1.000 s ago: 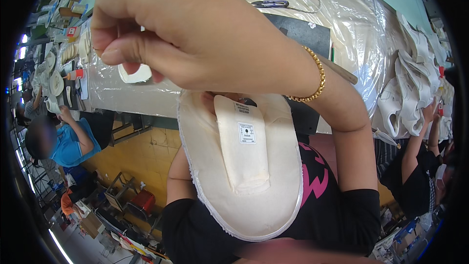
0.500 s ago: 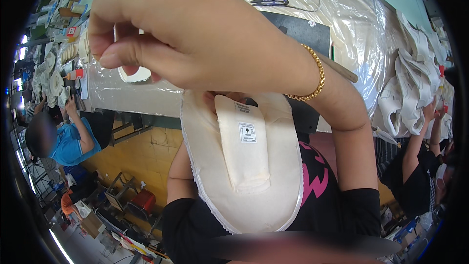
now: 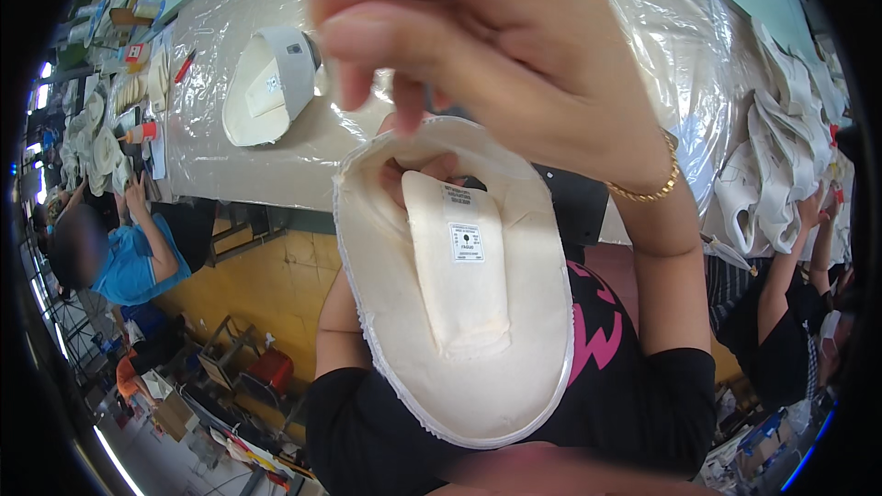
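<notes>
A cream shoe upper point(image 3: 537, 312), oval with a fuzzy raw edge, is held upright before my chest. Its padded tongue point(image 3: 459, 303) carries a small white label and faces me. Fingers of my left hand point(image 3: 423, 179) show through the opening at its top, closed on the fabric; the rest of that hand is behind it. Above the upper, my right hand point(image 3: 496, 46) is raised with a gold bracelet at the wrist. Its thumb and fingers are bent together in a pinch, blurred by motion, and what they hold is too faint to make out.
On the plastic-covered table point(image 3: 207, 170) lies another shoe upper point(image 3: 292, 73), with a red tool point(image 3: 185, 66) beside it. White fabric pieces point(image 3: 767, 156) are heaped at the right. A person in blue point(image 3: 147, 262) works at the left; another in black point(image 3: 772, 331) at the right.
My right hand has moved up and to the right, uncovering the other upper on the table and the held upper's top. The held upper has barely shifted, staying in my left hand.
</notes>
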{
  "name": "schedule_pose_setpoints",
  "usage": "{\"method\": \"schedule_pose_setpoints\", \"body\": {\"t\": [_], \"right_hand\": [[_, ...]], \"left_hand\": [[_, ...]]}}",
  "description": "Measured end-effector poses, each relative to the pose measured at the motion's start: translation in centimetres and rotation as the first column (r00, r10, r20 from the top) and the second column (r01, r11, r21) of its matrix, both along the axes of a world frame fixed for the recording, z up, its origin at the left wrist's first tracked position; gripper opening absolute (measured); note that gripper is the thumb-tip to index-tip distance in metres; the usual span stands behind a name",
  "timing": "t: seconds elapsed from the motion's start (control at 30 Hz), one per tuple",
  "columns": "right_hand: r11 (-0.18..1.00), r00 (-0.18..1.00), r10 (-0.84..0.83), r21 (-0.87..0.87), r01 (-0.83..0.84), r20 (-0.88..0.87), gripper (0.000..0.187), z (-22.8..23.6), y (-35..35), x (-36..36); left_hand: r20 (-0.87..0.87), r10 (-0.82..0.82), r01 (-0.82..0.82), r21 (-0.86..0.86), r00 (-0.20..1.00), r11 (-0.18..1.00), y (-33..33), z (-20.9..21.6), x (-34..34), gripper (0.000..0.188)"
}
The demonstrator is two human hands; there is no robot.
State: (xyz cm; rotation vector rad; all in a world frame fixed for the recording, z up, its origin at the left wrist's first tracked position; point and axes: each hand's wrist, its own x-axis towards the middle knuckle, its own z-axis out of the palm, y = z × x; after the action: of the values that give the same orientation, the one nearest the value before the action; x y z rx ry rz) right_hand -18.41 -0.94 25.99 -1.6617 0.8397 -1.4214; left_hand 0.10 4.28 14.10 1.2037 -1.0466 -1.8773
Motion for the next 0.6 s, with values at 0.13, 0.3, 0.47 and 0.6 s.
{"method": "schedule_pose_setpoints", "body": {"t": [0.13, 0.3, 0.47, 0.6], "right_hand": [[0.993, 0.979, 0.066, 0.085, -0.083, 0.192, 0.015, -1.1, 2.9, -1.9], [0.983, 0.987, -0.132, 0.144, 0.117, 0.096, 0.016, -2.8, 7.6, -4.4], [0.921, 0.946, -0.313, 0.272, 0.28, 0.086, 0.004, -3.1, 10.9, -5.2], [0.917, 0.939, -0.323, 0.283, 0.28, 0.118, 0.006, -2.6, 12.7, -4.7]], "left_hand": [[0.035, -0.014, 0.014, 0.012, 0.999, 1.0, -0.9, 0.3, 0.1, 0.031], [0.124, -0.047, 0.044, 0.023, 0.991, 0.999, -1.4, 1.9, 0.0, 0.036], [0.2, -0.083, 0.074, 0.049, 0.976, 0.996, -1.4, 3.6, -0.4, 0.037], [0.117, -0.078, 0.068, 0.093, 0.99, 0.993, -1.5, 4.0, -0.4, 0.035]]}}
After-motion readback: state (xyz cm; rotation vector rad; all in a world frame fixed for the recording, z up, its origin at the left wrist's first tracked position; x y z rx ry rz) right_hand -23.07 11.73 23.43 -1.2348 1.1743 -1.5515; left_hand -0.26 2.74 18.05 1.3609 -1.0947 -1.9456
